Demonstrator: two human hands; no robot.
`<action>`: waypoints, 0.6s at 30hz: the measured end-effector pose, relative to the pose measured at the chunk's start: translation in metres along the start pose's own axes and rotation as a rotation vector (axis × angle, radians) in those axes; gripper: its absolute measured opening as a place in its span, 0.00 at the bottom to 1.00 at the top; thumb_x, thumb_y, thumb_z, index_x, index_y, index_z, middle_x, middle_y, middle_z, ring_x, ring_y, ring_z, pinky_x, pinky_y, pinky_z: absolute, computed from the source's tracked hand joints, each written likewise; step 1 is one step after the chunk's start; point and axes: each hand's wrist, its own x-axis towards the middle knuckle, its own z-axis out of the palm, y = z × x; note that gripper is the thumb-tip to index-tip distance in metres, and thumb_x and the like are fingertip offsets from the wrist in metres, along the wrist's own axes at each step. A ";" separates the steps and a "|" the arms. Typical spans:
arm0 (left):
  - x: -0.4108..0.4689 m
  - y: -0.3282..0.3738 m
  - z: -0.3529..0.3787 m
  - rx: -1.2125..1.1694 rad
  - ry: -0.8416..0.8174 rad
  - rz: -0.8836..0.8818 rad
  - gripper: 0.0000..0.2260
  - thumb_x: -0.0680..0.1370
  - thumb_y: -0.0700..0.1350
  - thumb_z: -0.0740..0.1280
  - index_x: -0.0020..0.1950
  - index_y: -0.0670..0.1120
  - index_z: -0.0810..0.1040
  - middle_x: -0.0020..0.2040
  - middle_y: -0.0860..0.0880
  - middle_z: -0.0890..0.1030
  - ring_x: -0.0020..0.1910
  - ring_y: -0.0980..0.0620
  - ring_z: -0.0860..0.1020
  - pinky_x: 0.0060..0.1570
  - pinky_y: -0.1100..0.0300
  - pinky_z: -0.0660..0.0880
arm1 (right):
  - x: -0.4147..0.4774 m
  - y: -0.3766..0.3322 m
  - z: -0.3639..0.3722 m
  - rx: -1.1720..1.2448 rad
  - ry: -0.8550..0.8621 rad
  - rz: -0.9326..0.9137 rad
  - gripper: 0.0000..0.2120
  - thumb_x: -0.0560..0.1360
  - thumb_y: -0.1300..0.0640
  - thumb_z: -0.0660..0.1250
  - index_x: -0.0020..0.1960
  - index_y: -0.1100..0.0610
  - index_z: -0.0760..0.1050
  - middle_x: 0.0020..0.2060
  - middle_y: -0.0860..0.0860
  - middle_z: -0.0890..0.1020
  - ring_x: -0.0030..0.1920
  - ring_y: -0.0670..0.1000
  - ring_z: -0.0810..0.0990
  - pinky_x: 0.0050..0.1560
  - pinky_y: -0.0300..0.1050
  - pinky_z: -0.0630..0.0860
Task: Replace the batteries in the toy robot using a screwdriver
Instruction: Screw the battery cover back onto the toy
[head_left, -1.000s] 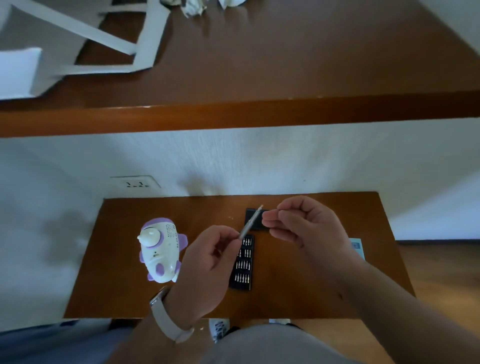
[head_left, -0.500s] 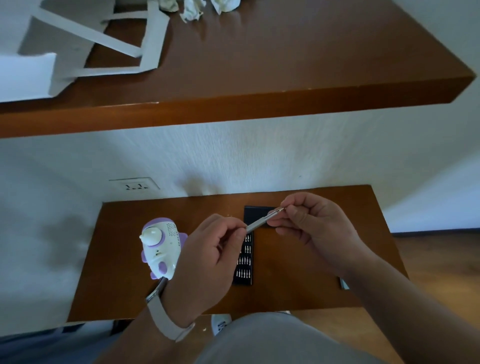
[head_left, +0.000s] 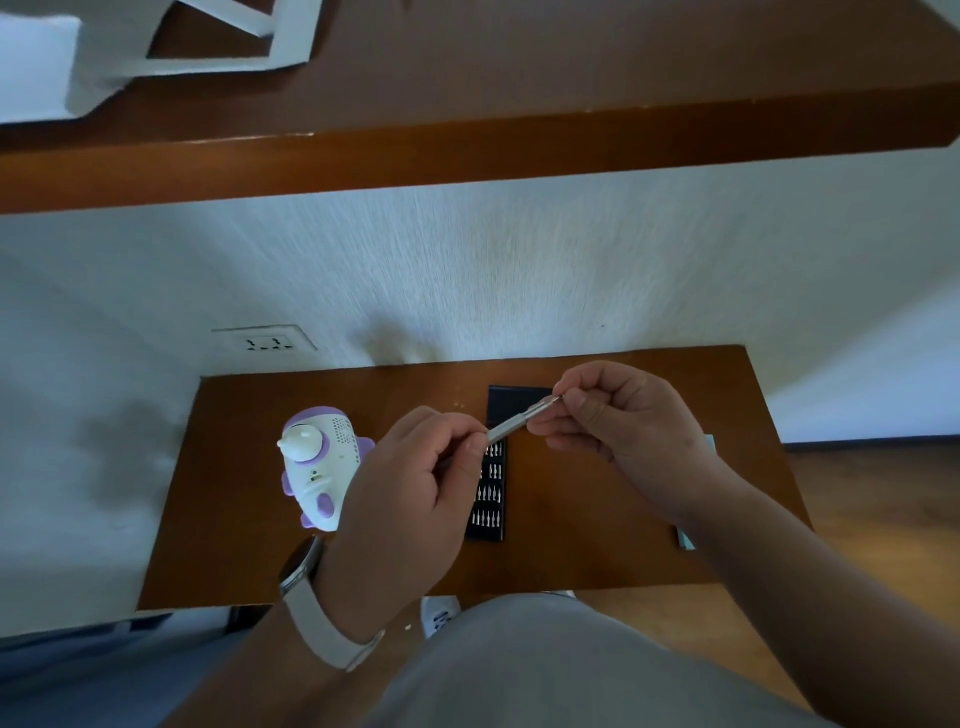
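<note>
Both hands hold one slim silver screwdriver (head_left: 519, 422) in the air above the table. The left hand (head_left: 410, 488) has its thumb and curled fingers closed round the near end of the shaft, and the right hand (head_left: 623, 421) pinches the far tip between thumb and fingertips. Whether a bit sits in that tip is too small to tell.

Behind the grip rises a white textured wall (head_left: 519, 270). High above the grip a dark wooden shelf (head_left: 467, 156) juts out from it, with a white open frame (head_left: 208, 57) lying on its left part. Directly beneath the grip is a small brown wooden table (head_left: 249, 519), pushed against the wall. Wooden flooring (head_left: 872, 493) shows to the right of the grip, past the table edge.

Left of the grip and just beside the left hand, the white and purple toy robot (head_left: 322, 462) lies on the table. A black bit case (head_left: 491, 499) with rows of small metal bits lies below the grip, between the hands, its lid (head_left: 511, 402) touching its far end. A wall socket (head_left: 265, 340) sits up and to the left of the grip. A pale-strapped watch (head_left: 322, 608) wraps the left wrist.
</note>
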 end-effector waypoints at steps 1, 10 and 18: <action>0.000 0.000 0.000 0.002 -0.001 -0.003 0.13 0.81 0.51 0.61 0.51 0.45 0.82 0.39 0.57 0.75 0.38 0.60 0.74 0.36 0.73 0.68 | 0.000 0.000 0.000 -0.011 -0.004 -0.003 0.09 0.73 0.56 0.64 0.49 0.60 0.78 0.44 0.60 0.86 0.48 0.57 0.86 0.44 0.42 0.83; 0.001 -0.003 0.000 -0.011 -0.012 -0.022 0.10 0.81 0.48 0.63 0.51 0.46 0.82 0.39 0.62 0.74 0.40 0.63 0.74 0.37 0.75 0.68 | 0.002 -0.001 -0.001 -0.021 -0.022 0.002 0.07 0.75 0.59 0.64 0.50 0.61 0.78 0.44 0.60 0.86 0.48 0.58 0.86 0.44 0.42 0.82; 0.003 -0.003 0.000 0.074 -0.017 0.054 0.15 0.82 0.53 0.60 0.52 0.45 0.82 0.41 0.56 0.76 0.38 0.61 0.74 0.36 0.71 0.71 | 0.001 -0.001 -0.004 -0.230 -0.007 -0.041 0.08 0.80 0.65 0.62 0.49 0.58 0.79 0.42 0.54 0.87 0.46 0.53 0.87 0.44 0.40 0.82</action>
